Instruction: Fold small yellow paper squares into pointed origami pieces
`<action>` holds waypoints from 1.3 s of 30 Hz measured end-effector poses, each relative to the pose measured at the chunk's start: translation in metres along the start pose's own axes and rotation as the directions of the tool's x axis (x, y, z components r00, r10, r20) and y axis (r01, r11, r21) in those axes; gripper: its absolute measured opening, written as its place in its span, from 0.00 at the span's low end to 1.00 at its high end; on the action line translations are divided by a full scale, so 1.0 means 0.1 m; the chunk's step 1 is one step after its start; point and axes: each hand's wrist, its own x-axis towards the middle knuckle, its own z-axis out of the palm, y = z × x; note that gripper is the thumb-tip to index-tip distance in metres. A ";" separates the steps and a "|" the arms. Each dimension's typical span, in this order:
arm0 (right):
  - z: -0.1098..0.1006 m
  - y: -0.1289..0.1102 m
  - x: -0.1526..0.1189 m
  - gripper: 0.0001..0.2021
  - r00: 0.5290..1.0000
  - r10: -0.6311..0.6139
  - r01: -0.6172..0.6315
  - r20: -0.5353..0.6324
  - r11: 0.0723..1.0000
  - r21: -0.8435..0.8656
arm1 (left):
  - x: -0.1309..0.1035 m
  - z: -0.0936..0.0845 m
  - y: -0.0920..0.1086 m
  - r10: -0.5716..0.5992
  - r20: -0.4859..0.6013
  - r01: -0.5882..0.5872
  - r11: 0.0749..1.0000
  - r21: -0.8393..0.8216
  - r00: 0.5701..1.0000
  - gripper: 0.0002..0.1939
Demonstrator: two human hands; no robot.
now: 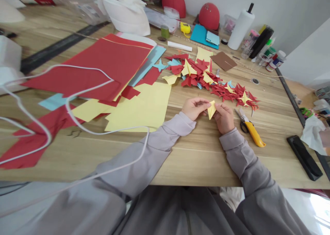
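A small folded piece of yellow paper (211, 110) is held between my two hands above the wooden table. My left hand (195, 108) pinches its upper left corner between thumb and fingers. On the other side, my right hand (223, 117) grips its right edge, fingers curled. Just beyond the hands lies a pile of folded red paper pieces (192, 80) with some yellow and blue ones among them. More red folded stars (227, 93) extend to the right of it.
A yellow cutter (254, 133) lies over scissors (243, 126) right of my right hand. Large red sheets (103, 65) and yellow sheets (144, 106) cover the left side. A white cable (116, 129) crosses my left sleeve. A black case (304, 157) rests at the right.
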 end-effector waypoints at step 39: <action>0.00 0.03 0.01 0.05 0.994 -0.068 0.064 -0.088 0.997 -0.054 | -0.06 0.05 0.03 0.019 0.047 -0.026 0.988 0.153 0.999 0.10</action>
